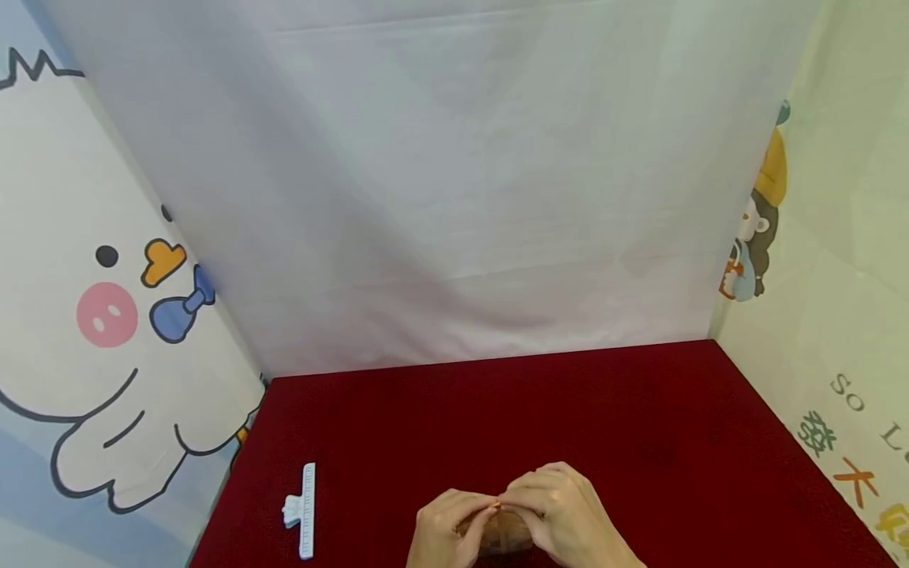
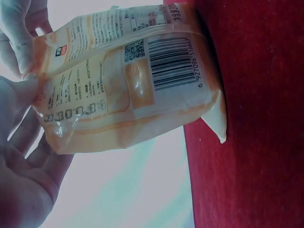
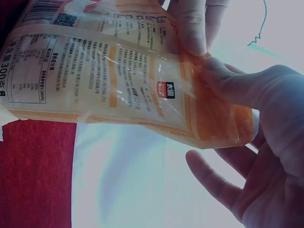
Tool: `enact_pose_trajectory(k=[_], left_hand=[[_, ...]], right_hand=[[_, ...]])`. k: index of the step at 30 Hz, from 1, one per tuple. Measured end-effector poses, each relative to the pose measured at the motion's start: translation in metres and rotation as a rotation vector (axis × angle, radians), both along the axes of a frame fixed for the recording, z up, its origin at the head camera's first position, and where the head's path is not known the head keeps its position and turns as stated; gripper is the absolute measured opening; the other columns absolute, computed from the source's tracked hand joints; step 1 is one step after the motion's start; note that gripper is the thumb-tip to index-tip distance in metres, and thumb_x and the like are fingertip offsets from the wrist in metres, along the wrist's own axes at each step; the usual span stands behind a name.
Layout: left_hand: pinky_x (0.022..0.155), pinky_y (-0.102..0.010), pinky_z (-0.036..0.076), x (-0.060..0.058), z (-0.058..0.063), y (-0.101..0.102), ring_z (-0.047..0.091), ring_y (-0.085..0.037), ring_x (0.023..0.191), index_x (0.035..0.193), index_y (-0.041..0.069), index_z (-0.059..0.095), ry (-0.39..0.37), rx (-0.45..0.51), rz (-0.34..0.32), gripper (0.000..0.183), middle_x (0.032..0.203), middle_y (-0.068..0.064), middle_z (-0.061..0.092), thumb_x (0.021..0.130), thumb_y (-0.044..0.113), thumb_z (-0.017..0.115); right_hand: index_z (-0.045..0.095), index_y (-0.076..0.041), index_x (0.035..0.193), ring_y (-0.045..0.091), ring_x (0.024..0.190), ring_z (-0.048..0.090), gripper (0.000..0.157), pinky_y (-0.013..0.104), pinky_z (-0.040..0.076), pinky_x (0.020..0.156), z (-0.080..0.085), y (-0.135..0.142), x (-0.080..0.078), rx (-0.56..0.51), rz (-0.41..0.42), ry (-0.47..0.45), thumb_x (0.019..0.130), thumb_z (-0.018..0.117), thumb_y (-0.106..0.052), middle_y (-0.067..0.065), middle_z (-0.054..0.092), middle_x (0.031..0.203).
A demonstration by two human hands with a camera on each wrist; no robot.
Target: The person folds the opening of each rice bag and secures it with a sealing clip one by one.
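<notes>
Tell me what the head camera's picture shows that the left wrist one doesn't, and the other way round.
Only the head view: a white clip lying left of the hands, and a cartoon bird on the side wall.
Only the left wrist view: the barcode and square code printed on the bag.
Both: that bag, with the left hand and right hand pinching one end, and the red tabletop.

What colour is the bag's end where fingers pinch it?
The bag's end is orange, clearest in the right wrist view.
</notes>
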State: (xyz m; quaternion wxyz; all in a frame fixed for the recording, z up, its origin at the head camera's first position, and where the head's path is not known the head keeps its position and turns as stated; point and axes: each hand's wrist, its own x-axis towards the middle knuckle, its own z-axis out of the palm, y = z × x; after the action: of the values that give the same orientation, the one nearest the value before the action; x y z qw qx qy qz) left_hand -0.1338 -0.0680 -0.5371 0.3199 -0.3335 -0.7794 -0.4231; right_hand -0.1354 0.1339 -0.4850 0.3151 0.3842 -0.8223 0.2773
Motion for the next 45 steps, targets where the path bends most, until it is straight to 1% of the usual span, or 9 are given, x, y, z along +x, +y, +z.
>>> enact_pose_trajectory(k=[8,17,21,26,27,33,36,41,45], left_hand=[[0.056,-0.007,0.049,0.004,0.001,-0.010,0.068,0.000,0.062,0.102,0.014,0.078,-0.207,0.018,-0.038,0.014,0.089,0.000,0.078,0.090,0.012,0.071],[0.058,-0.008,0.050,0.002,0.000,-0.010,0.069,0.001,0.068,0.095,0.015,0.081,-0.153,0.034,0.054,0.013,0.083,0.003,0.078,0.082,0.012,0.078],[0.062,-0.009,0.052,0.006,0.002,-0.013,0.069,0.003,0.072,0.103,0.013,0.079,-0.285,0.003,0.022,0.016,0.092,0.000,0.078,0.088,0.011,0.073],[0.046,-0.007,0.041,0.008,0.004,-0.021,0.038,0.018,0.050,0.110,0.005,0.076,-0.469,-0.085,-0.035,0.020,0.087,-0.006,0.078,0.095,0.009,0.063],[0.043,-0.007,0.038,0.008,0.004,-0.022,0.030,0.018,0.048,0.109,0.005,0.076,-0.477,-0.096,-0.034,0.020,0.085,-0.006,0.077,0.095,0.008,0.063],[0.044,-0.004,0.037,0.005,-0.001,-0.026,0.025,0.019,0.049,0.103,0.009,0.079,-0.363,-0.106,0.010,0.018,0.086,-0.005,0.078,0.090,0.003,0.068],[0.048,-0.005,0.041,0.006,-0.002,-0.029,0.037,0.018,0.051,0.104,0.010,0.079,-0.408,-0.101,0.019,0.016,0.089,-0.004,0.078,0.092,0.009,0.068],[0.053,-0.013,0.048,0.011,0.000,-0.036,0.061,0.004,0.060,0.109,0.009,0.077,-0.588,-0.092,0.012,0.022,0.092,-0.006,0.078,0.097,0.020,0.064],[0.054,-0.014,0.048,0.013,0.000,-0.040,0.065,-0.001,0.060,0.108,0.011,0.078,-0.600,-0.105,0.034,0.020,0.091,-0.005,0.078,0.096,0.018,0.064]], right_hand=[[0.081,-0.022,0.085,0.000,0.079,0.069,0.025,0.025,0.055,0.077,0.003,0.000,-0.003,-0.014,0.041,-0.023,0.068,0.087,-0.004,-0.015,0.075,0.087],[0.081,-0.024,0.087,-0.001,0.079,0.069,0.027,0.022,0.053,0.078,0.005,0.000,-0.003,-0.017,0.051,-0.038,0.068,0.087,-0.006,-0.016,0.074,0.087],[0.080,-0.024,0.087,-0.001,0.079,0.068,0.027,0.023,0.053,0.078,0.004,0.003,-0.004,-0.017,0.051,-0.054,0.069,0.087,-0.006,-0.016,0.074,0.088],[0.080,-0.025,0.086,-0.001,0.079,0.068,0.027,0.023,0.053,0.077,0.004,0.007,-0.005,-0.009,0.035,-0.080,0.069,0.087,-0.007,-0.018,0.074,0.088],[0.080,-0.026,0.087,-0.002,0.079,0.068,0.026,0.023,0.053,0.077,0.004,0.007,-0.005,-0.006,0.037,-0.085,0.069,0.087,-0.007,-0.018,0.074,0.089],[0.080,-0.027,0.087,-0.002,0.080,0.068,0.027,0.021,0.051,0.079,0.003,0.006,-0.005,-0.008,0.041,-0.087,0.070,0.087,-0.008,-0.019,0.074,0.088],[0.080,-0.027,0.087,-0.002,0.079,0.068,0.027,0.021,0.051,0.079,0.002,0.005,-0.005,-0.018,0.037,-0.087,0.069,0.087,-0.008,-0.018,0.074,0.088],[0.079,-0.026,0.086,-0.002,0.078,0.068,0.024,0.024,0.054,0.077,0.001,0.003,-0.005,-0.018,0.028,-0.091,0.070,0.088,-0.010,-0.019,0.073,0.087],[0.079,-0.026,0.085,-0.002,0.078,0.068,0.023,0.026,0.055,0.077,0.002,0.001,-0.004,-0.011,0.022,-0.085,0.070,0.087,-0.011,-0.019,0.073,0.087]])
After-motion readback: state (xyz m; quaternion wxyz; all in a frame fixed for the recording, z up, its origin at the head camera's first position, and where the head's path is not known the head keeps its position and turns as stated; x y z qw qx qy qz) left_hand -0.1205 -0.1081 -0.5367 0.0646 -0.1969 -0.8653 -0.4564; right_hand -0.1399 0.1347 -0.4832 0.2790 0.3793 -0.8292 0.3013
